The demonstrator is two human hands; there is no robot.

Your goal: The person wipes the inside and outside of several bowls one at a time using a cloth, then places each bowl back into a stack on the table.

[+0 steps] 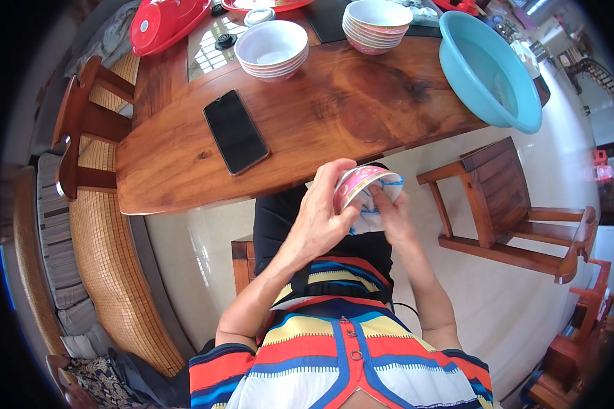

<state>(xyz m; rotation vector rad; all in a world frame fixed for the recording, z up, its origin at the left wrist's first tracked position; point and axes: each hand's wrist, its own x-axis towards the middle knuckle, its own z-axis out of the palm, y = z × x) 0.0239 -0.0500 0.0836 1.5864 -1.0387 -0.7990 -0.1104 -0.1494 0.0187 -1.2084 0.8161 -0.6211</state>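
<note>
Hands, the left hand (318,211) and the right hand (397,217), are both full, just on the near side of the tabletop (164,178). The left one holds a pink and white bowl (348,185) on its side by the wall. The right one pushes a white and blue cloth (367,221) inside it. If the cloth tugs too hard, the bowl could slip out and drop on the lap or the hard floor (198,255). It could also bang the tabletop's near edge and chip. The black phone (236,131) lies on the tabletop, near that edge, so a loose bowl might hit it. Two bowl stacks, one left (273,53) and one right (375,28), stand toward the tabletop's far side; a bump could tip them. At the tabletop's right end, a knock could splash water from the blue basin (533,121).
</note>
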